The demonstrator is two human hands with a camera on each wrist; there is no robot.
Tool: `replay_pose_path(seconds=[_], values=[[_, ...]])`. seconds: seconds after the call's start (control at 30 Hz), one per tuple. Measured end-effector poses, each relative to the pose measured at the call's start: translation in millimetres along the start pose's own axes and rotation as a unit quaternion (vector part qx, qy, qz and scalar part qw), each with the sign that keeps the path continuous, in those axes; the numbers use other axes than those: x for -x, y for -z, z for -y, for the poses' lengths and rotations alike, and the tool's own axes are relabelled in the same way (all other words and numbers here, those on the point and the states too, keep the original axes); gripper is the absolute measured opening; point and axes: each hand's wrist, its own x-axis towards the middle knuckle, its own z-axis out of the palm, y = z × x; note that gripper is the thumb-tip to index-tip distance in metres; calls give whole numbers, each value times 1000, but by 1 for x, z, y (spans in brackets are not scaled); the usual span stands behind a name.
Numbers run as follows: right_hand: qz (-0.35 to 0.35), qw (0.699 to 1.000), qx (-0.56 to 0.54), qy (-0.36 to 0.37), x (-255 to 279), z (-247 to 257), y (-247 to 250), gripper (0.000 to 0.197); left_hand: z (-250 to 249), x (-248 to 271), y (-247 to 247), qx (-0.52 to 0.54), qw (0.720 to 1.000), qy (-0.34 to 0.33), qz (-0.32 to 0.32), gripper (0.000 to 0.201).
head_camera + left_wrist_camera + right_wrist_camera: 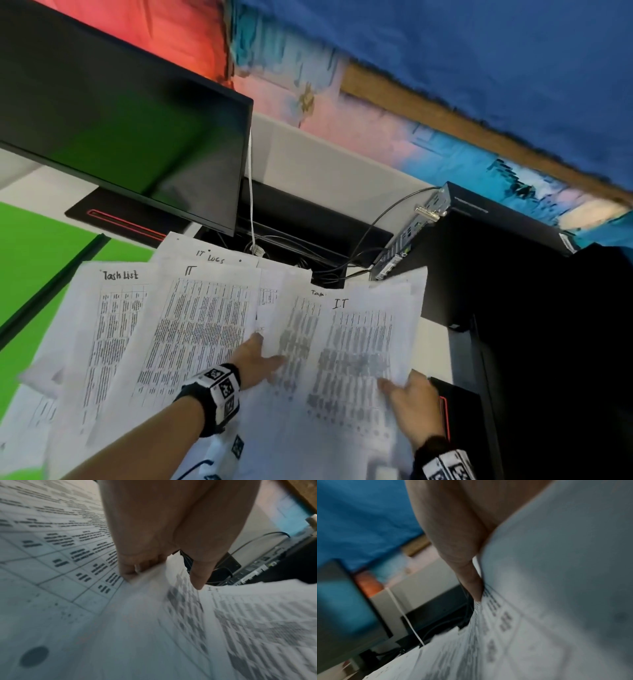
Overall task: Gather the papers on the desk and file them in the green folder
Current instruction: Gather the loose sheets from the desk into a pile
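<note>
Several printed sheets (191, 325) lie fanned over the desk, headed "Task List", "IT" and "IT Logs". The open green folder (30, 260) lies at the left, partly under the sheets. My left hand (260, 359) reaches into the middle of the fan. Its curled fingers and thumb pinch a sheet (145, 601) where two piles meet, as the left hand (163, 577) shows close up. My right hand (411, 401) grips the lower right edge of the blurred "IT" sheet (359, 342), thumb on top. In the right wrist view, paper (556, 588) hides most of the right hand (471, 574).
A black monitor (130, 130) on its base (120, 219) stands behind the papers. A black computer case (513, 257) with cables (342, 253) fills the right side. A white cord (251, 192) hangs by the monitor. A black box with a red line (455, 411) sits beside my right hand.
</note>
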Motion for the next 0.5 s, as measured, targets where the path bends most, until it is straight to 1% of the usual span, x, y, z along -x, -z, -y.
replay_pose_path(seconds=[0.07,0.17,0.27,0.37,0.43,0.5], values=[[-63,992,89,63,16,19,22,19,-1,3,3,15,1000,0,2,48],[-142,967,158,143,39,48,56,19,-3,5,2,9,1000,-8,1,46],[-172,958,127,191,56,70,82,16,-6,9,4,-4,1000,-10,12,42],[-173,960,66,212,66,83,97,18,-9,10,6,15,999,-17,30,28],[-181,960,22,212,69,88,104,17,-11,10,6,39,998,-31,41,32],[-203,954,-8,219,72,93,110,18,-14,11,6,38,998,-25,34,34]])
